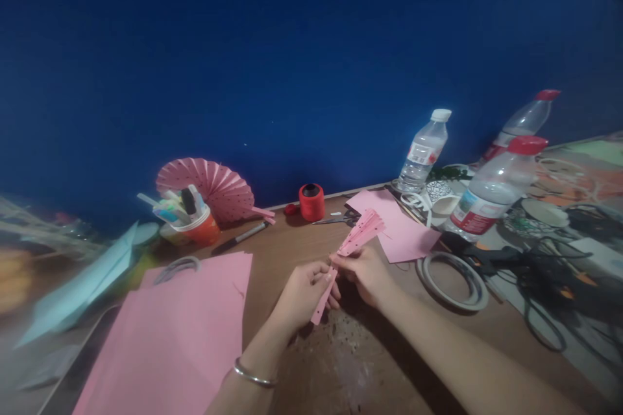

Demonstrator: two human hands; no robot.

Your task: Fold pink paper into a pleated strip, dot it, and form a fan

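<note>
A pleated pink paper fan (pixel 363 233) with dark specks is held between my two hands above the brown table (pixel 335 363). Its upper end spreads a little, while the lower end is a narrow folded strip. My left hand (pixel 306 288) pinches that strip from the left. Just above, my right hand (pixel 367 272) grips the fan at its narrow middle. Small dark bits lie on the table below. Behind the hands are scissors (pixel 335 219) and a spool of red thread (pixel 311 202). A larger finished-looking pink fan (pixel 214 188) leans against the blue wall.
Pink sheets (pixel 180 337) lie at left, near a cup of pens (pixel 197 224) and a marker (pixel 241 238). Rightward are another pink sheet (pixel 399 227), a tape roll (pixel 452 282), a white-capped bottle (pixel 424 152), red-capped bottles (pixel 494 188) and tangled dark cables (pixel 549 285).
</note>
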